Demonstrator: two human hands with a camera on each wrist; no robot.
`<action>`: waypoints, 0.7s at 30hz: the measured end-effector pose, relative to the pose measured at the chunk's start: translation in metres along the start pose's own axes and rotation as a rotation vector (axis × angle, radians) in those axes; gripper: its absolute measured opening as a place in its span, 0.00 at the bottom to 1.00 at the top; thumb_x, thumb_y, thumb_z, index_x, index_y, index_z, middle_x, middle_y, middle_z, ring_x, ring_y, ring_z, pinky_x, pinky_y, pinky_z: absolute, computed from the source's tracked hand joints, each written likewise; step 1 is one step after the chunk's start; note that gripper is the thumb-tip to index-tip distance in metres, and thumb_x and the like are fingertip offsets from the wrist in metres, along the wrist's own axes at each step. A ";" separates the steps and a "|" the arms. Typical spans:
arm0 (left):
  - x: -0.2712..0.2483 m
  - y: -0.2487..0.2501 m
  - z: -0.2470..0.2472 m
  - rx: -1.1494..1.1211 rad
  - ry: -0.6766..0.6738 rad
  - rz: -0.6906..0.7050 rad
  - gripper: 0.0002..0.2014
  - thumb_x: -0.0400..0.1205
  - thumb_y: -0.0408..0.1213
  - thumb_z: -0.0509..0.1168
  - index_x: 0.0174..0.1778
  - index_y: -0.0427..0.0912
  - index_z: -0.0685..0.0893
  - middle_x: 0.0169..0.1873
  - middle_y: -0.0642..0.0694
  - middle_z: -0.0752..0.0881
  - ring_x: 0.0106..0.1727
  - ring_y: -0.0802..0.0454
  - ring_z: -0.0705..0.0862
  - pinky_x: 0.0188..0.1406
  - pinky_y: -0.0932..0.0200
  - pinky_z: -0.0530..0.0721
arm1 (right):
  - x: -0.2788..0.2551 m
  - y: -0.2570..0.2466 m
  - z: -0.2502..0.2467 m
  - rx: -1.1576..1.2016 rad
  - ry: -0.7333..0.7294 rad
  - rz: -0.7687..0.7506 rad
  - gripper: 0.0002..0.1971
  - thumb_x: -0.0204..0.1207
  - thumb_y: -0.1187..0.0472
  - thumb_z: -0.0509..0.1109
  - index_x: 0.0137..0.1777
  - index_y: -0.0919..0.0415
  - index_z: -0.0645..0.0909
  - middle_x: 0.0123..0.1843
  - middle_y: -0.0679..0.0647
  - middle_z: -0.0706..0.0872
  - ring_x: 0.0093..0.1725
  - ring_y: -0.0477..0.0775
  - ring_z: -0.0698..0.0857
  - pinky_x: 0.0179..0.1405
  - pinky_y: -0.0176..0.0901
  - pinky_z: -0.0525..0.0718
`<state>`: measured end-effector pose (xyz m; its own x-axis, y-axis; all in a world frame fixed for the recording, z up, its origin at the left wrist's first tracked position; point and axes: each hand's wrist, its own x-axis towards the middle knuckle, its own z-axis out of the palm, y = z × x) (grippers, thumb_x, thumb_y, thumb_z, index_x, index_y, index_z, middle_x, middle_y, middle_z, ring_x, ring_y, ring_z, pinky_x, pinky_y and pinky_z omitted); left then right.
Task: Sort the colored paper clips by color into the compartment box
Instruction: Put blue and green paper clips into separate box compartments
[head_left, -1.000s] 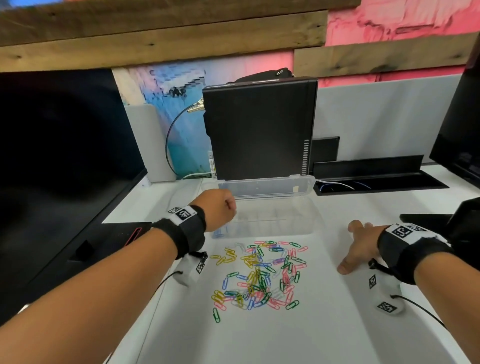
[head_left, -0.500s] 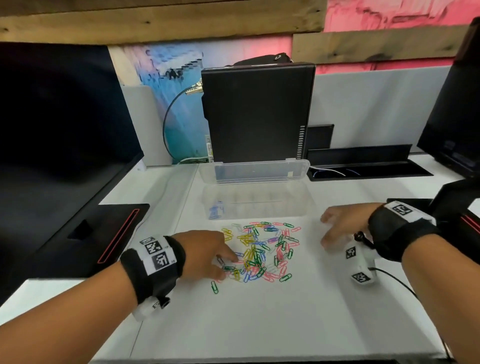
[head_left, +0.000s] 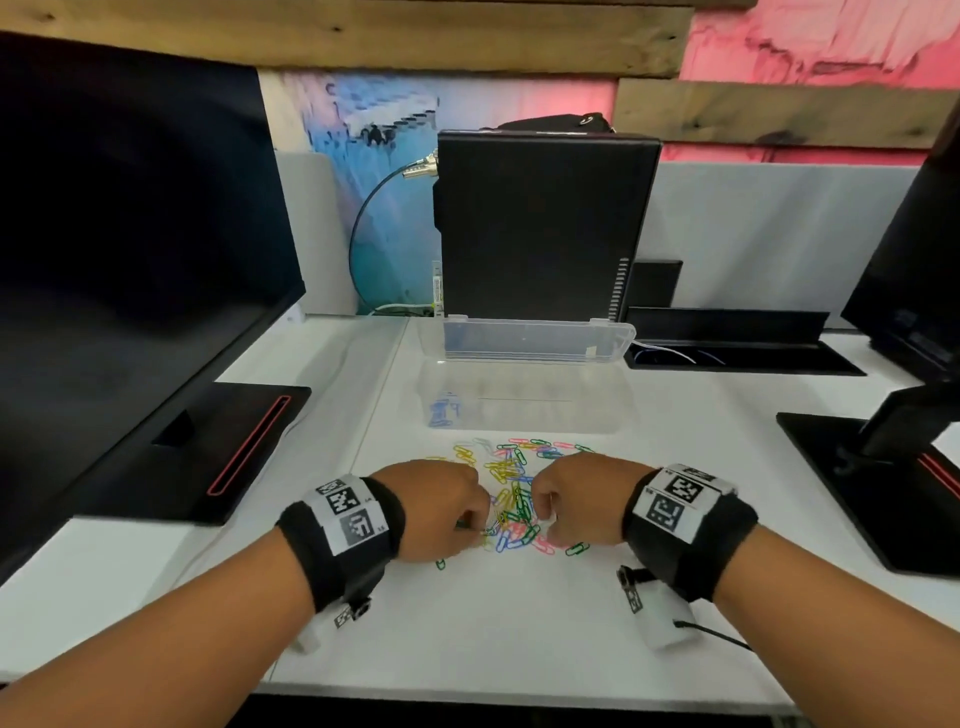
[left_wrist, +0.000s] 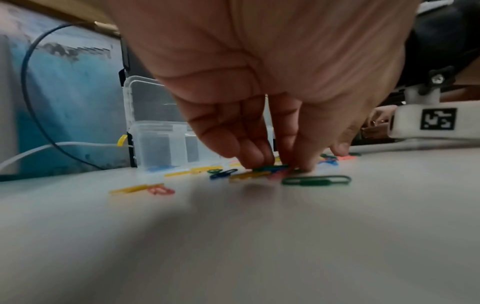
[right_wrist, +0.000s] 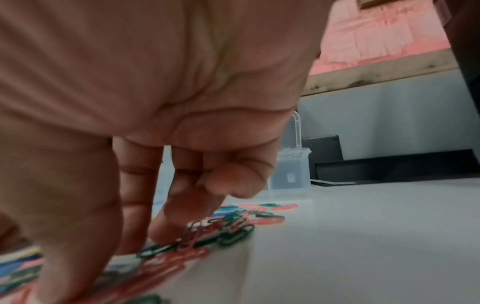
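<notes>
Seen from the head camera, both hands are down over a scatter of coloured paper clips on the white desk, the left hand at the pile's near-left edge and the right hand at its near-right edge, knuckles up and fingertips hidden. The left wrist view supplies what that angle hides: the left fingers point down, bunched together, their tips touching a green clip in the heap; whether they have actually pinched it cannot be told. A separate green clip lies flat just in front, untouched. The right wrist view shows the right fingers lowered into red and green clips, with the little finger curled in; the picture is blurred and I cannot tell whether anything is held. The clear compartment box stands open just beyond the pile, its lid propped upright against a black computer case. Its leftmost compartment holds a few blue clips; what the other compartments hold cannot be made out. Black monitors flank the desk.
</notes>
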<state>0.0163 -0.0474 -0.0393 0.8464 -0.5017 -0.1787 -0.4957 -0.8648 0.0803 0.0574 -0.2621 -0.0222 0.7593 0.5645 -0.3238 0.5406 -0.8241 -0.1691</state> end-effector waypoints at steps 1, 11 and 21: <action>-0.001 -0.002 0.001 0.001 0.007 -0.024 0.07 0.81 0.44 0.61 0.46 0.50 0.84 0.45 0.52 0.80 0.45 0.49 0.81 0.46 0.53 0.82 | 0.000 0.001 0.002 0.015 0.004 -0.008 0.04 0.72 0.56 0.74 0.45 0.49 0.84 0.39 0.41 0.82 0.44 0.48 0.82 0.39 0.38 0.78; -0.003 -0.010 0.001 -0.005 0.086 -0.200 0.02 0.77 0.42 0.60 0.39 0.53 0.75 0.45 0.53 0.78 0.41 0.52 0.76 0.39 0.59 0.74 | -0.011 0.034 0.010 0.707 0.280 0.054 0.06 0.70 0.66 0.77 0.36 0.60 0.82 0.30 0.52 0.87 0.28 0.48 0.81 0.30 0.37 0.79; -0.006 -0.013 0.003 -0.164 0.150 -0.163 0.06 0.78 0.42 0.65 0.48 0.56 0.86 0.47 0.58 0.78 0.46 0.57 0.80 0.47 0.62 0.79 | -0.014 0.027 0.029 1.195 0.161 0.190 0.08 0.78 0.72 0.63 0.44 0.62 0.82 0.31 0.57 0.79 0.23 0.50 0.73 0.20 0.36 0.66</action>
<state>0.0177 -0.0330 -0.0424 0.9380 -0.3421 -0.0561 -0.3224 -0.9202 0.2218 0.0512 -0.2936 -0.0495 0.8721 0.3596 -0.3319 -0.1929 -0.3707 -0.9085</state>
